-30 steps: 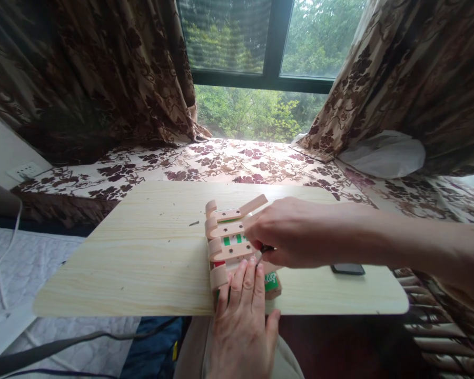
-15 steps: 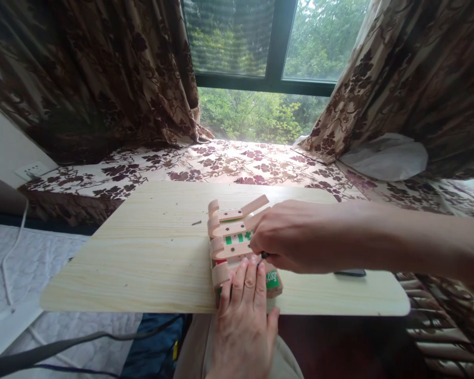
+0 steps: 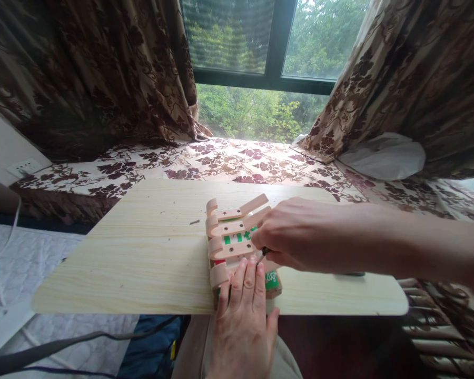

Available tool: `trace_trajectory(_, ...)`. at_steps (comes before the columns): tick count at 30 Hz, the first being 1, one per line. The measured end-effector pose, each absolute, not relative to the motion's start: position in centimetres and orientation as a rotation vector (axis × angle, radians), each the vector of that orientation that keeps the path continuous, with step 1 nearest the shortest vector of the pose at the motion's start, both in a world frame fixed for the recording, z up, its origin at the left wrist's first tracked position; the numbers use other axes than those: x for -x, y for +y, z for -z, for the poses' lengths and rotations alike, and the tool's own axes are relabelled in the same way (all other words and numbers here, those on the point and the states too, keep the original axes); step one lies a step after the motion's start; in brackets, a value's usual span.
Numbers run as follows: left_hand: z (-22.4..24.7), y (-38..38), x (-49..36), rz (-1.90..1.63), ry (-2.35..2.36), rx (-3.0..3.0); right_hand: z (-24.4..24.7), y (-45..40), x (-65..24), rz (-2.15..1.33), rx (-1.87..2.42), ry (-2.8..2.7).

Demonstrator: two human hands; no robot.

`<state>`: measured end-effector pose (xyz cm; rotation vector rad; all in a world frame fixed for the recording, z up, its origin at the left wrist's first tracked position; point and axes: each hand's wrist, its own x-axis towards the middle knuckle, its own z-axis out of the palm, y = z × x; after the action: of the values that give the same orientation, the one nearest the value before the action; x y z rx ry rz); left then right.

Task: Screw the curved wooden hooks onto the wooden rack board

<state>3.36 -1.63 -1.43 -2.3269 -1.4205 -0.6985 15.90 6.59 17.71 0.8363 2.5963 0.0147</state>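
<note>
Several curved wooden pieces (image 3: 231, 228) with dark screw spots lie side by side over a green and white box (image 3: 274, 284) at the table's front edge. My left hand (image 3: 243, 310) rests flat, fingers stretched out, on the nearest wooden piece. From the right, my right hand (image 3: 278, 237) is closed around a small tool with a thin dark shaft (image 3: 263, 254). Its tip points down beside the left fingertips. The tool's handle is hidden in the fist.
The pale wooden table (image 3: 142, 263) bears a small dark metal bit (image 3: 194, 222) and a dark flat object (image 3: 353, 273) partly behind the right forearm. Beyond are a flower-patterned ledge (image 3: 221, 160), curtains, a window and a white bag (image 3: 385, 158).
My right hand has turned slightly, and more of the tool's shaft shows. My left hand stays on the wooden piece. The view has shifted a little.
</note>
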Motion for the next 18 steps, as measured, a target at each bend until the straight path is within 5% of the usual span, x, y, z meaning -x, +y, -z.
trace_trajectory(18,2.3,-1.5,-3.2,0.79,-1.428,2.379,-18.0,6.2,-16.3,-0.035,-0.801,2.636)
